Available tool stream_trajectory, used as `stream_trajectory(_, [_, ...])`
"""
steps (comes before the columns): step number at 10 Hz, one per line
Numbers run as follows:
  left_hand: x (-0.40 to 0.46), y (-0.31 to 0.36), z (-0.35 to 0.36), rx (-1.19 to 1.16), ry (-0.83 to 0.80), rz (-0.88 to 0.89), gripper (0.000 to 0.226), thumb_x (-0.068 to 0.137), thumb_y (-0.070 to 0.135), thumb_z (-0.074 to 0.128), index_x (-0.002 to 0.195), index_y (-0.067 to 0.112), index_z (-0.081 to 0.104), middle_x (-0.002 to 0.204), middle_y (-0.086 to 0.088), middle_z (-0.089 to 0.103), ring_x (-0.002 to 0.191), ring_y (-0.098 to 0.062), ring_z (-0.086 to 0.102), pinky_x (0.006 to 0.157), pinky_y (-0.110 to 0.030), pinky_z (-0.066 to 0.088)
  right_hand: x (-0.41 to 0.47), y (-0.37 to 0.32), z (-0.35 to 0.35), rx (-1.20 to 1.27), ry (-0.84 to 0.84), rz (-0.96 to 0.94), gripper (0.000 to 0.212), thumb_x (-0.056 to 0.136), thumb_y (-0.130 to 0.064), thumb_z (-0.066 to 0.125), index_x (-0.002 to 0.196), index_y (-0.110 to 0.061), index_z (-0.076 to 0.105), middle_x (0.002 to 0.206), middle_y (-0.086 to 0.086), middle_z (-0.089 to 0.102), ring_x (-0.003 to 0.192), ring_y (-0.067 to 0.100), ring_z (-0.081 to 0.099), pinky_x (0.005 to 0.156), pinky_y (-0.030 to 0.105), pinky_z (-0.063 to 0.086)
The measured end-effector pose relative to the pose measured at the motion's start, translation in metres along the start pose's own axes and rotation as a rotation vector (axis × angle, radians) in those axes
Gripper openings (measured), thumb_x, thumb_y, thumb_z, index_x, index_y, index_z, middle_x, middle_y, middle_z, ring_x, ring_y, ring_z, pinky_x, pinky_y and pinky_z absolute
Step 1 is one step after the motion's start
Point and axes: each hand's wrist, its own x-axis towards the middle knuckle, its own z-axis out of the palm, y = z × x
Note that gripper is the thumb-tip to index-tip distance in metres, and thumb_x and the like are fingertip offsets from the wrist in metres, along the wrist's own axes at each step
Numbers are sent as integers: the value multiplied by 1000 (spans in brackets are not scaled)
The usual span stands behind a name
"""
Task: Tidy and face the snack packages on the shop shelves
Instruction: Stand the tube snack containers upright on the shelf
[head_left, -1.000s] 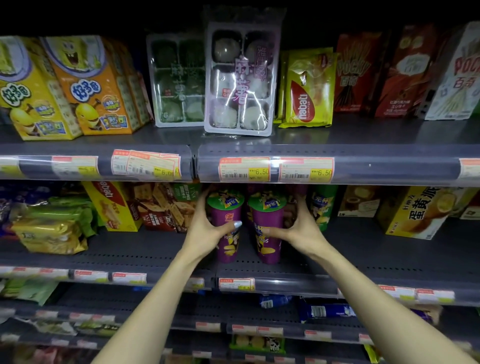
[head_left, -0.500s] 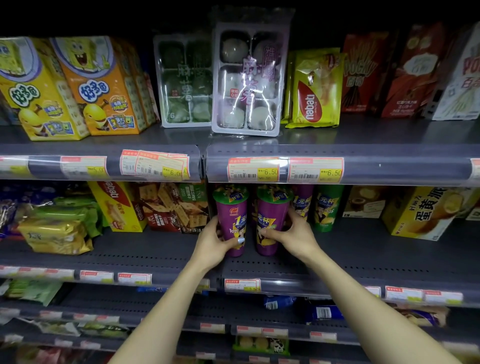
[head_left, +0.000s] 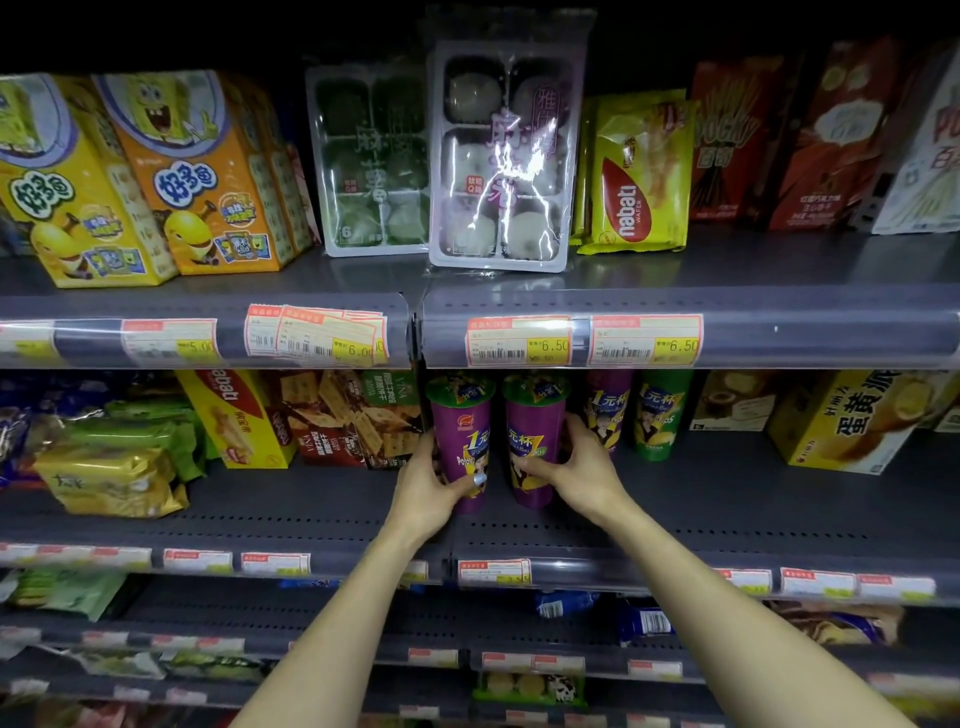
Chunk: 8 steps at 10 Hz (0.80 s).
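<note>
Now, left hand (head_left: 427, 488): grips left purple cup (head_left: 464, 441).
Right hand (head_left: 579, 475): grips right purple cup (head_left: 532, 441), just beside the first.
Both cups: upright on shelf (head_left: 311, 514).

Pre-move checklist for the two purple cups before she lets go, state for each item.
1. Left hand grips left purple cup: ok.
2. Right hand grips right purple cup: ok.
3. Both cups upright on the middle shelf: ok.
4. Labels face out: cannot tell; print shows on both, but the hands cover the lower part.
5. Cups pulled to the shelf front edge: not ok, bare shelf lies ahead of them.
6. Rear purple cup and green cup in line with the front pair: not ok, they stand further back to the right.
</note>
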Motion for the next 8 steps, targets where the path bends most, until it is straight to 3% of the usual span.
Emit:
stream_trajectory(2, [-1, -3, -1, 8, 1, -15, 75, 72, 18, 82, 134, 15, 41, 123, -3, 62, 111, -18, 59, 90, -31, 50, -2, -2, -2, -28, -12, 33, 74, 70, -25, 83, 132, -12, 44, 124, 3, 63, 111, 16, 60, 88, 25, 46])
stream_trajectory(4, [-5, -4, -8, 22, -26, -16, 83, 71, 21, 83, 140, 17, 37, 127, -2, 60, 115, -17, 58, 97, -38, 49, -11, -8, 1, -54, 16, 60, 75, 72, -24, 82, 135, -10, 42, 128, 6, 61, 109, 13, 57, 86, 22, 41])
stream_trajectory(5, [-9, 0, -13, 46, -42, 1, 82, 75, 21, 80, 143, 16, 34, 126, 2, 56, 114, -13, 54, 95, -30, 45, -16, -11, 4, -103, 53, 92, 79, 74, -27, 80, 138, -8, 39, 129, 7, 60, 117, 21, 56, 89, 24, 42])
stream_trajectory(6, [-16, 4, -26, 120, -57, 6, 78, 80, 25, 75, 145, 15, 32, 129, -2, 54, 120, -16, 50, 96, -28, 42, -26, -16, 8, -163, 145, 136, 74, 77, -25, 78, 137, -5, 39, 129, 13, 60, 118, 28, 56, 94, 32, 45])
stream_trajectory(7, [-22, 2, -45, 217, -84, 12, 70, 84, 26, 71, 144, 14, 36, 137, -8, 52, 127, -23, 48, 102, -33, 41, -37, -20, 14, -216, 270, 149, 63, 78, -20, 75, 130, -3, 44, 123, 15, 60, 114, 32, 56, 90, 36, 46])
stream_trajectory(8, [-29, 7, -70, 323, -126, 33, 62, 88, 27, 66, 143, 15, 41, 138, -8, 52, 127, -23, 48, 105, -34, 41, -52, -32, 27, -262, 328, 104, 44, 79, -15, 71, 116, -5, 50, 110, 13, 64, 103, 31, 60, 78, 30, 44])
